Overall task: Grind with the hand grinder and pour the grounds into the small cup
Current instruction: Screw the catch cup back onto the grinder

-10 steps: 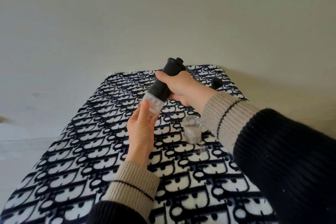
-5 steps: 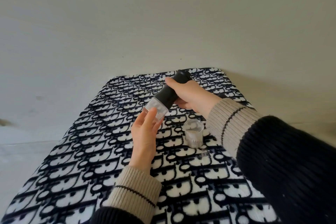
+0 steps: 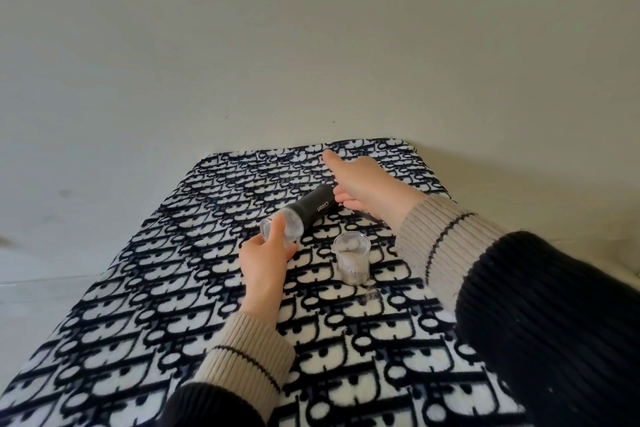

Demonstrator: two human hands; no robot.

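The hand grinder (image 3: pixel 313 208) lies on its side on the patterned cloth, black body pointing away, clear grounds chamber toward me. My left hand (image 3: pixel 263 260) grips that clear chamber, thumb over its top. At the grinder's far end my right hand (image 3: pixel 367 187) is spread open, with its fingertips by the top. The crank is mostly hidden under this hand. The small clear cup (image 3: pixel 351 262) stands upright just right of my left hand, with pale grounds at its bottom.
A black-and-white patterned cloth (image 3: pixel 156 305) covers the table, which ends at a plain wall (image 3: pixel 311 62) close behind the grinder. A few spilled grains (image 3: pixel 372 295) lie in front of the cup. My right sleeve (image 3: pixel 519 288) crosses the right side.
The grinder has come down from a tilted hold in the air onto the cloth. My right hand has let go of the body and opened. My left hand has closed on the clear chamber.
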